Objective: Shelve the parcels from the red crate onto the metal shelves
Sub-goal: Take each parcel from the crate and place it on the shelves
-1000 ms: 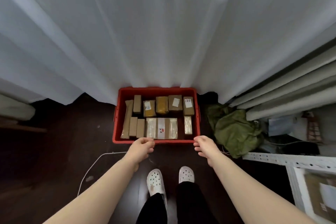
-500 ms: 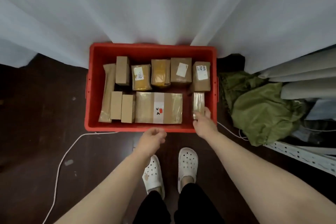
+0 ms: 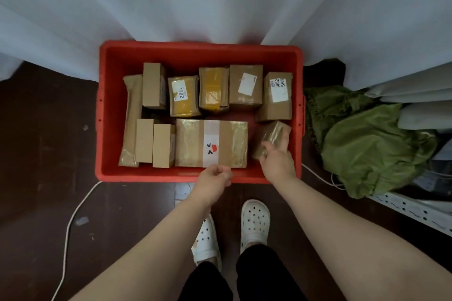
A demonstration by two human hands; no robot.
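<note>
The red crate [image 3: 115,173] stands on the dark floor against a white curtain and holds several brown parcels. My right hand [image 3: 277,162] grips a small taped parcel [image 3: 274,133] at the crate's front right corner; the parcel is tilted up off the bottom. My left hand [image 3: 214,177] hovers over the crate's front rim with its fingers loosely curled, holding nothing. A wide taped parcel [image 3: 211,143] with a white label lies just beyond it. A perforated white shelf rail [image 3: 413,211] shows at the lower right.
A green cloth bundle [image 3: 371,149] lies right of the crate. A white cord [image 3: 73,217] runs along the floor on the left. The white curtain [image 3: 195,2] hangs behind the crate. My white clogs [image 3: 254,222] stand just in front of it.
I have leaned closer over the crate. My right hand went from the front rim into the crate, took hold of the small parcel and tilted it up. My left hand stayed near the rim.
</note>
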